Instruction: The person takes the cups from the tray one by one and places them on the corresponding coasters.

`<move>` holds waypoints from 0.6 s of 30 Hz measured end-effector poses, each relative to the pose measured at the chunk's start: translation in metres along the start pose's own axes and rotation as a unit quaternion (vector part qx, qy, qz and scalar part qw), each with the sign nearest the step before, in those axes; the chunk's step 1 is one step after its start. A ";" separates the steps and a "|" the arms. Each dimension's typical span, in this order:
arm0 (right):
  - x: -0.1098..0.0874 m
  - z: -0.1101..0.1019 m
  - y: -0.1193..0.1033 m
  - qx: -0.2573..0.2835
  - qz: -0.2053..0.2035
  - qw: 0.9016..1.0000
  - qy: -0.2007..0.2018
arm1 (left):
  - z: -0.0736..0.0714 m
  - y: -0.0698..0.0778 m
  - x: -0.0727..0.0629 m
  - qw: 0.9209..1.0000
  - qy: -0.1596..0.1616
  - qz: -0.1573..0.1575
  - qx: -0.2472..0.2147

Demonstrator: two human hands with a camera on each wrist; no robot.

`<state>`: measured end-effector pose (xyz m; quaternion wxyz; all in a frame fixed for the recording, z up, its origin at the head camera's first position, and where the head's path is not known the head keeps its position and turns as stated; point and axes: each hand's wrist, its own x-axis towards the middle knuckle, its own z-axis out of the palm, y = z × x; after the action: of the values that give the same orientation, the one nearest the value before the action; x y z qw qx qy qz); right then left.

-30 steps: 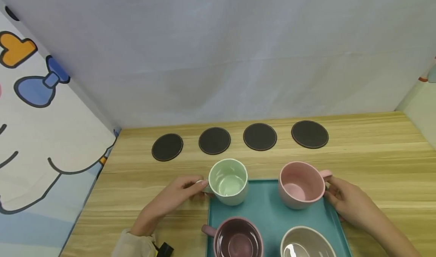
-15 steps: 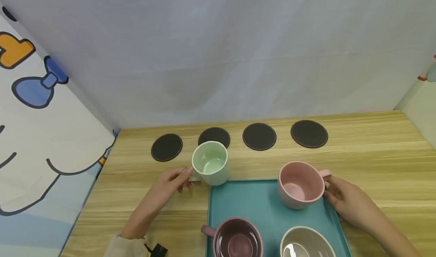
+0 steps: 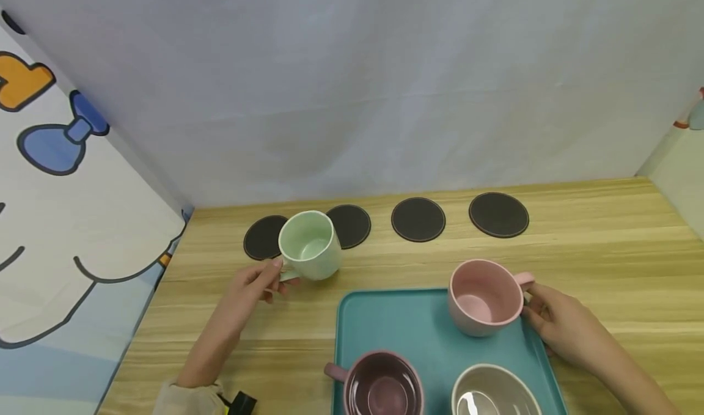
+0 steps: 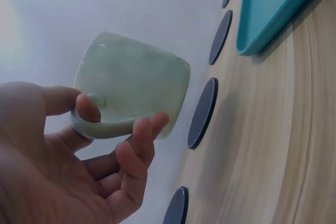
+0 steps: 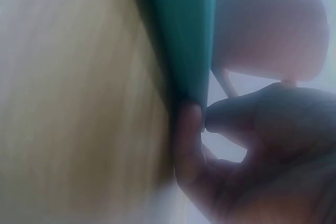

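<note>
My left hand [image 3: 250, 290] pinches the handle of a light green mug [image 3: 312, 247], which is raised above the table and overlaps two coasters in the head view. In the left wrist view, thumb and fingers close round the mug's handle [image 4: 118, 128], with the mug tilted. My right hand [image 3: 566, 329] grips the right rim of a teal tray [image 3: 418, 317], one finger under the edge and another over it in the blurred right wrist view. Beside its fingertips stands a pink mug [image 3: 486, 299], its handle overlapping the hand in the head view.
A purple mug [image 3: 383, 387] and an off-white mug [image 3: 495, 393] stand on the tray, cut off by the frame's lower edge. Along the back of the table [image 3: 610, 238] lie several round black coasters [image 3: 419, 219]. A pale cloth [image 3: 385, 97] hangs behind.
My left hand has carried the green mug off the tray's back left corner, leftward and back toward the two left coasters. The right hand, tray and other mugs stay put.
</note>
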<state>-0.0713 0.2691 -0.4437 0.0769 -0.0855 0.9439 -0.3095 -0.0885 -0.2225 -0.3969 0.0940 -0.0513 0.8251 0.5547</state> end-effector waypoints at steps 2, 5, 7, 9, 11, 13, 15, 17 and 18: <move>0.000 0.000 0.000 -0.001 -0.001 1.000 0.000 | -0.003 -0.001 0.000 1.000 0.010 -0.009 -0.005; 0.000 -0.001 0.000 0.005 0.000 1.000 -0.002 | -0.007 -0.002 0.001 1.000 0.024 -0.012 -0.007; 0.000 -0.001 0.000 0.010 0.004 1.000 -0.005 | -0.010 -0.003 0.002 0.999 0.030 -0.013 -0.007; 0.000 -0.002 0.000 0.014 0.007 1.000 -0.009 | -0.013 -0.005 0.002 0.999 0.035 -0.013 -0.010; 0.001 -0.002 0.000 0.016 0.008 1.000 -0.010 | -0.015 -0.007 0.003 0.999 0.039 -0.016 -0.014; 0.001 -0.002 0.000 0.019 0.007 1.000 -0.011 | -0.017 -0.008 0.003 0.999 0.045 -0.020 -0.022; 0.001 -0.002 0.000 0.024 0.009 1.000 -0.013 | -0.020 -0.009 0.003 0.998 0.052 -0.025 -0.028; 0.000 -0.002 0.000 0.030 0.011 0.999 -0.014 | -0.023 -0.010 0.003 0.997 0.059 -0.030 -0.035; 0.000 -0.002 -0.001 0.034 0.015 0.999 -0.015 | -0.024 -0.011 0.003 0.997 0.061 -0.032 -0.039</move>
<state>-0.0718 0.2693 -0.4417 0.0987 -0.0737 0.9327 -0.3391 -0.0914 -0.2489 -0.3981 0.0593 -0.1153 0.8047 0.5794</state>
